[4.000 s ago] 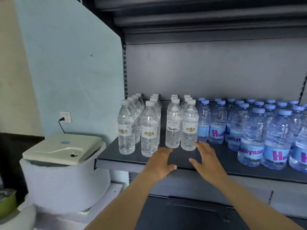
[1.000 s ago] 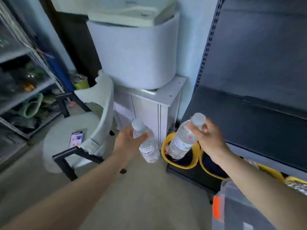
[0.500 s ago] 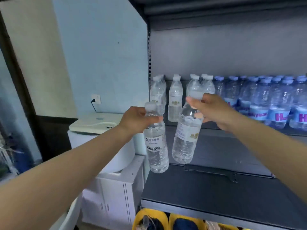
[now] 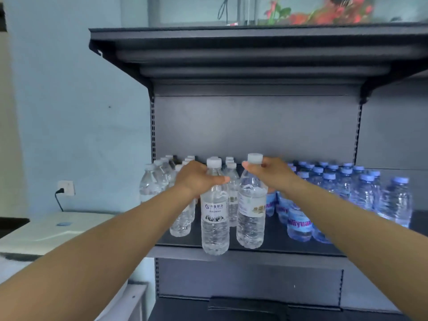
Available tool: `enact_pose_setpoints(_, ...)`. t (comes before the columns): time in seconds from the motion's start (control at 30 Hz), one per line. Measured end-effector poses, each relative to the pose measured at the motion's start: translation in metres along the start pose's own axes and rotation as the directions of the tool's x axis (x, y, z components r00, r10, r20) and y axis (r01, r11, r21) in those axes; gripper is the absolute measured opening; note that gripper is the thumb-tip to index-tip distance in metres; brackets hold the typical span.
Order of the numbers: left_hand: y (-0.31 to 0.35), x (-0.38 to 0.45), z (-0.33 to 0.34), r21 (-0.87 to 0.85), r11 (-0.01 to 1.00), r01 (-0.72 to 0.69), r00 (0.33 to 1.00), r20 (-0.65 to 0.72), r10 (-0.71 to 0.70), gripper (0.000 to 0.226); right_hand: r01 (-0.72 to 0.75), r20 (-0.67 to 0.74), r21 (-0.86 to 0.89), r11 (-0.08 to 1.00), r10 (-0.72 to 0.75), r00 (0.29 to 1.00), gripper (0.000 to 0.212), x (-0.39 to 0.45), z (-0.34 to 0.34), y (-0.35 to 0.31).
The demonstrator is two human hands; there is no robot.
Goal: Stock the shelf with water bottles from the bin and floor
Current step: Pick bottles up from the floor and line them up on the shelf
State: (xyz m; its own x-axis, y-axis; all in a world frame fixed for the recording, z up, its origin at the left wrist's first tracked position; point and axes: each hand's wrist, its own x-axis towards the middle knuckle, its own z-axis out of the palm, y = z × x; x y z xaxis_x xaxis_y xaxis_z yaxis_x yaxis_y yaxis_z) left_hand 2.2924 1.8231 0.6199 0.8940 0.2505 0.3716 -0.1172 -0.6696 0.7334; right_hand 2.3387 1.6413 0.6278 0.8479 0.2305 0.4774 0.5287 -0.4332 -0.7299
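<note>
My left hand (image 4: 196, 178) grips the neck of a clear water bottle with a white cap and a mountain label (image 4: 215, 224); its base hangs at the front lip of the dark shelf (image 4: 273, 249). My right hand (image 4: 272, 173) holds a second clear bottle (image 4: 251, 218) by the neck, upright, its base at the shelf's front edge. Behind them stand rows of clear white-capped bottles (image 4: 159, 179), partly hidden by my hands. Blue-labelled bottles (image 4: 342, 188) fill the shelf's right side.
An upper shelf (image 4: 243, 49) overhangs the bottles, with red flowers above it. A white appliance (image 4: 46, 228) sits low at the left, below a wall socket (image 4: 66, 187). A lower dark shelf (image 4: 254, 309) lies beneath.
Both hands took a bottle each from low down near the floor, raised them, and now hold them at the front edge of the stocked shelf. The view has tilted upward.
</note>
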Motion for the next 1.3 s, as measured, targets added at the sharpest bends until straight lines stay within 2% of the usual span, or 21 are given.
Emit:
enact_pose_setpoints(0.07, -0.003, 0.022, 0.017, 0.012, 1.0, 0.017, 1.0, 0.006, -0.017, 0.037, -0.013, 0.024, -0.022, 1.0, 0.014, 1.0, 0.021, 0.02, 0.005, 0.02)
enact_pose_setpoints(0.17, -0.011, 0.048, 0.038, 0.001, 0.997, 0.078, 0.997, 0.003, -0.078, 0.074, -0.025, 0.065, -0.046, 0.999, 0.028, 0.997, 0.03, 0.045, 0.018, 0.048)
enact_pose_setpoints(0.2, -0.014, 0.055, 0.044, -0.001, 0.995, 0.099, 0.995, 0.002, -0.099, 0.078, -0.029, 0.083, -0.042, 0.999, 0.032, 0.996, 0.03, 0.052, 0.023, 0.057)
enact_pose_setpoints(0.3, -0.027, 0.072, 0.054, 0.013, 0.99, 0.139, 0.99, 0.014, -0.139, 0.074, -0.064, 0.1, -0.035, 0.997, 0.068, 0.993, 0.034, 0.065, 0.036, 0.074)
enact_pose_setpoints(0.4, -0.038, 0.084, 0.052, 0.009, 0.983, 0.182, 0.983, 0.033, -0.182, 0.072, -0.092, 0.099, 0.049, 0.994, 0.087, 0.991, 0.036, 0.072, 0.04, 0.085)
enact_pose_setpoints(0.47, -0.042, 0.091, 0.047, 0.002, 0.977, 0.213, 0.975, 0.061, -0.212, 0.075, -0.148, 0.207, 0.141, 0.979, 0.117, 0.971, 0.039, 0.07, 0.035, 0.091)
enact_pose_setpoints(0.53, -0.045, 0.095, 0.044, 0.003, 0.974, 0.227, 0.97, 0.088, -0.226, 0.076, -0.245, 0.381, 0.18, 0.953, 0.162, 0.91, 0.055, 0.064, 0.03, 0.101)
enact_pose_setpoints(0.6, -0.045, 0.098, 0.047, 0.018, 0.976, 0.215, 0.968, 0.127, -0.216, 0.075, -0.311, 0.459, 0.202, 0.929, 0.191, 0.868, 0.068, 0.056, 0.03, 0.11)
enact_pose_setpoints(0.87, -0.035, 0.103, 0.054, 0.147, 0.969, 0.198, 0.968, 0.126, -0.216, 0.076, -0.337, 0.333, 0.293, 0.895, 0.235, 0.913, 0.06, 0.049, 0.062, 0.125)
enact_pose_setpoints(1.17, -0.046, 0.115, 0.048, 0.207, 0.955, 0.211, 0.963, 0.125, -0.24, 0.077, -0.311, 0.208, 0.24, 0.92, 0.265, 0.942, 0.085, 0.051, 0.088, 0.116)
enact_pose_setpoints(1.3, -0.047, 0.113, 0.045, 0.196, 0.958, 0.208, 0.966, 0.114, -0.233, 0.08, -0.284, 0.17, 0.236, 0.929, 0.248, 0.954, 0.074, 0.051, 0.093, 0.113)
